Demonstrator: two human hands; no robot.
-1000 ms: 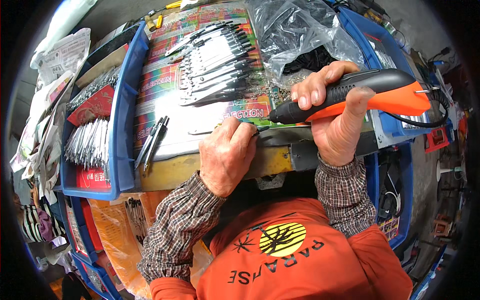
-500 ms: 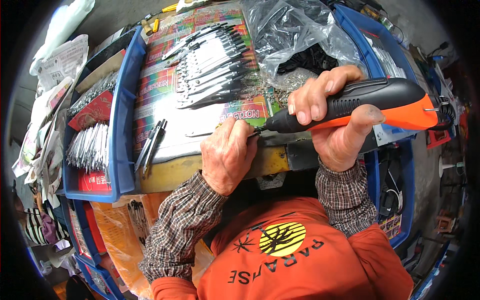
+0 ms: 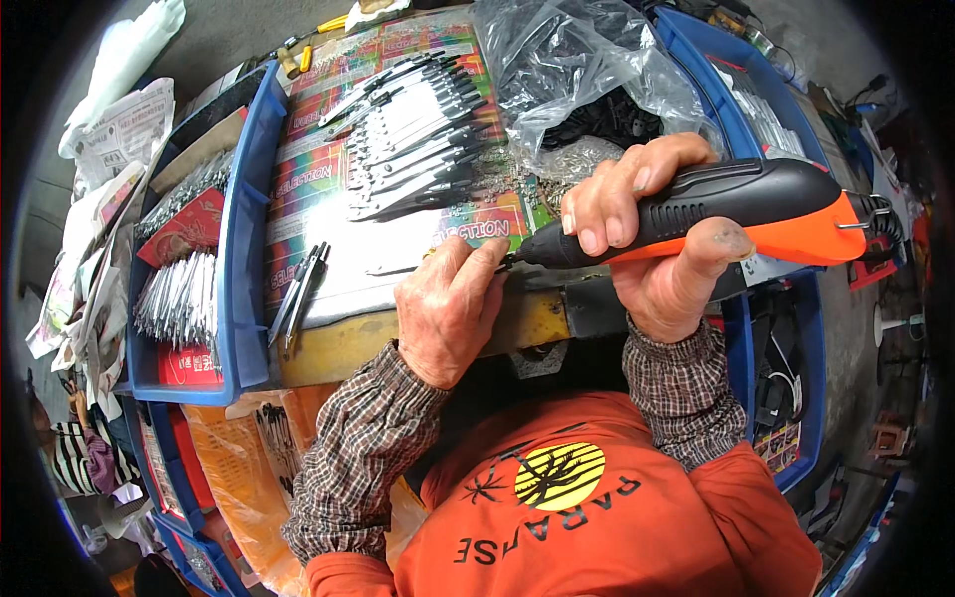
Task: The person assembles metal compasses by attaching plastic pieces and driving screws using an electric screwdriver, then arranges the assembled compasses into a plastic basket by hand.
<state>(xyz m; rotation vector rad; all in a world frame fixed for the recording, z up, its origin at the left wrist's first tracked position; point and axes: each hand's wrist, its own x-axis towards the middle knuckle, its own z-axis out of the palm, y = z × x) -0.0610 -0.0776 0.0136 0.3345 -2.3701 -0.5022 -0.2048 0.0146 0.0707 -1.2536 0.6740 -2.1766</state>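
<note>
An orange-and-black electric screwdriver (image 3: 746, 199) lies nearly level in my right hand (image 3: 657, 234), with its fingers curled over the top and the thumb below. Its tip points left and meets the fingertips of my left hand (image 3: 443, 313) by the table's near edge. My left hand pinches a slim silver metal piece (image 3: 393, 270), whose thin end sticks out to the left; the rest is hidden by the fingers. Beyond the hands is a row of slim silver-and-black metal pieces (image 3: 418, 149). A few similar pieces (image 3: 301, 289) lie apart at the left.
At the left stands a blue bin (image 3: 254, 239) with many slim metal parts. A clear plastic bag (image 3: 557, 50) holding black parts (image 3: 617, 119) lies at the back right, with small metal bits (image 3: 507, 169) beside it. Another blue bin (image 3: 686, 50) stands farther right.
The screwdriver and both hands have shifted very slightly left. The tip still meets my left fingertips, and both grips stay the same.
</note>
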